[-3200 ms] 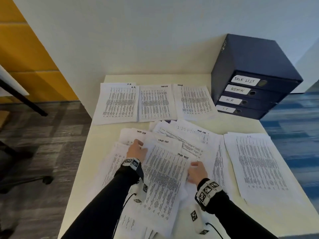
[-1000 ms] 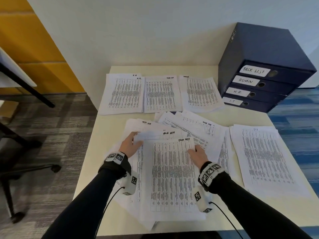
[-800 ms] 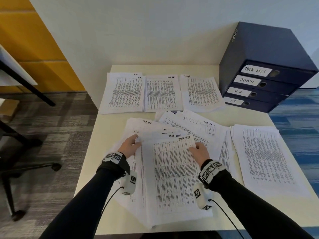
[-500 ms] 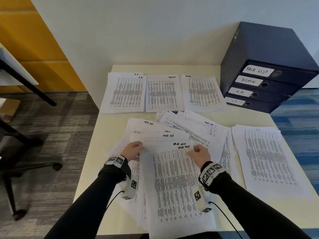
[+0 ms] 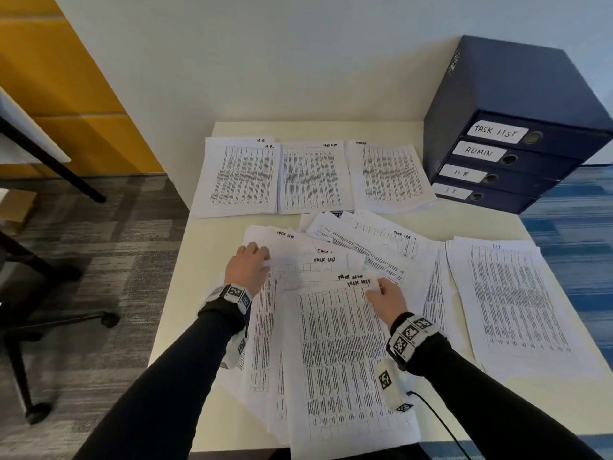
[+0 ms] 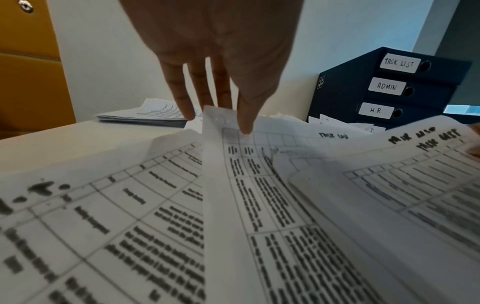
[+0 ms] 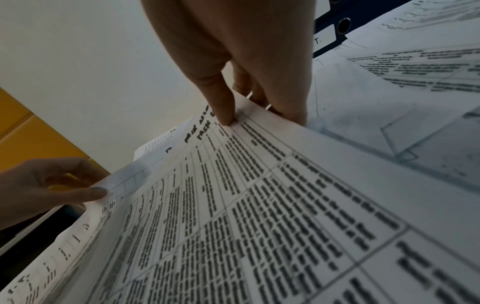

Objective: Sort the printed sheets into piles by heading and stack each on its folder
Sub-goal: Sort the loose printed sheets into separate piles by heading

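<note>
Head view cuts off the near end of the top "TASK LIST" sheet (image 5: pixel 345 360) at the desk's (image 5: pixel 331 129) front edge, and its table print is too small to read. Your right hand (image 5: pixel 386 298) pinches that sheet's top right corner; your left hand (image 5: pixel 247 268) pinches the top left corner of a sheet underneath. The loose heap (image 5: pixel 371 247) hides its lower sheets' headings. Three sorted piles (image 5: pixel 311 177) line the far edge beside the stacked binders (image 5: pixel 504 161), whose "IT" label is partly covered in the wrist views.
</note>
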Motion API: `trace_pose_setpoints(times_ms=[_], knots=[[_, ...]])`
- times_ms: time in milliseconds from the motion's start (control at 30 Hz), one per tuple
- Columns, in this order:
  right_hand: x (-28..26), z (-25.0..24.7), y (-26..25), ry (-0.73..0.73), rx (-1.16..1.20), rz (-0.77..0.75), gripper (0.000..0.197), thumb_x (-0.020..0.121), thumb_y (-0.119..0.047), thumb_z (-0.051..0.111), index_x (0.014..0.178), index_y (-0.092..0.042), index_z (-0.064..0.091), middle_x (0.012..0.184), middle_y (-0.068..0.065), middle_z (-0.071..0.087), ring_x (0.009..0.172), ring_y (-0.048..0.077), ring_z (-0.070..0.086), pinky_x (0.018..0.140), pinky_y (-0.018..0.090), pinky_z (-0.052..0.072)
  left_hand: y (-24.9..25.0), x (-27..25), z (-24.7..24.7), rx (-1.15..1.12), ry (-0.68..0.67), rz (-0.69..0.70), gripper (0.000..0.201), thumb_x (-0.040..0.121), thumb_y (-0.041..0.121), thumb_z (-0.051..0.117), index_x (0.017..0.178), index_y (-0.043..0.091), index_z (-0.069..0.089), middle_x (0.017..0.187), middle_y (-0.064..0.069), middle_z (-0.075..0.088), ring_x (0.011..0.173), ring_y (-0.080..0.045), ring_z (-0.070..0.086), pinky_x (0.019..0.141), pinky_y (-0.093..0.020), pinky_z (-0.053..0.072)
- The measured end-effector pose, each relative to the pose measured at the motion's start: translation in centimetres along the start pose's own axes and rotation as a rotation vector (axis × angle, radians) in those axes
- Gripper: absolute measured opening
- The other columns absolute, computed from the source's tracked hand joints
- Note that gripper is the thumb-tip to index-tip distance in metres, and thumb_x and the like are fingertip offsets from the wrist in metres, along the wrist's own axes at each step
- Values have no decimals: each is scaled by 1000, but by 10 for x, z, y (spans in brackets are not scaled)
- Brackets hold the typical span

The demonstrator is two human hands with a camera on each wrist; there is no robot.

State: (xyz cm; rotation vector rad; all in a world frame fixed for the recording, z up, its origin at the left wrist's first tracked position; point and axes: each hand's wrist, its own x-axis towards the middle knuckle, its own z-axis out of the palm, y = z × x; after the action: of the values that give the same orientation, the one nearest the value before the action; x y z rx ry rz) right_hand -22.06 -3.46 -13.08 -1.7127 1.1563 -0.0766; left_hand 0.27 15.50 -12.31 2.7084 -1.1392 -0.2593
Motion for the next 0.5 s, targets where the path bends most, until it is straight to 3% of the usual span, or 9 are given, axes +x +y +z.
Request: trace_pose_setpoints(times_ms=[133,200,267,300,367,433,500], knots=[[3,1,-4,-29,79,16,16,89,-11,55,75,-15,48,70,2,49,61,16,44,57,25,38,0,-5,-5,-227,-128,-95,12,91,23,57,84,13,55,78,2,51,78,-22,50,64,-27,33],[4,3,-7,-44,127,27,4,89,-12,56,87,-9,54,78,5,53,68,18,47,64,30,43,-4,-11,-6,-392,-222,-132,13,92,20,58,98,10,63,88,1,56,82,-24,53,67,-26,36],[6,6,-9,-54,158,36,15,89,-13,57,97,-1,56,85,8,54,75,18,49,76,38,49,-8,-17,-5,-466,-316,-125,28,95,16,53,122,9,57,114,-2,54,98,-29,57,76,-29,44],[5,8,-9,-60,167,41,18,88,-12,57,100,1,55,89,11,56,79,19,50,81,40,49,-9,-21,-4,-504,-368,-118,30,96,15,51,126,11,54,120,-2,52,102,-31,58,76,-30,47],[4,10,-10,-71,163,30,16,87,-10,58,100,-1,56,94,15,60,83,22,53,83,39,48,-7,-27,-2,-558,-435,-101,19,97,12,46,112,19,56,115,-9,55,99,-33,60,72,-31,49],[3,11,-9,-83,135,27,12,86,-7,59,97,-3,55,94,14,61,84,23,55,83,40,48,-2,-32,-3,-609,-469,-120,21,98,10,44,95,29,52,104,-8,52,92,-27,57,70,-29,50],[1,11,-7,-72,101,27,12,85,-4,57,96,-6,51,89,11,56,80,22,53,75,36,47,4,-36,-5,-710,-494,-169,18,99,8,41,99,24,50,98,-5,53,90,-23,55,72,-32,53]])
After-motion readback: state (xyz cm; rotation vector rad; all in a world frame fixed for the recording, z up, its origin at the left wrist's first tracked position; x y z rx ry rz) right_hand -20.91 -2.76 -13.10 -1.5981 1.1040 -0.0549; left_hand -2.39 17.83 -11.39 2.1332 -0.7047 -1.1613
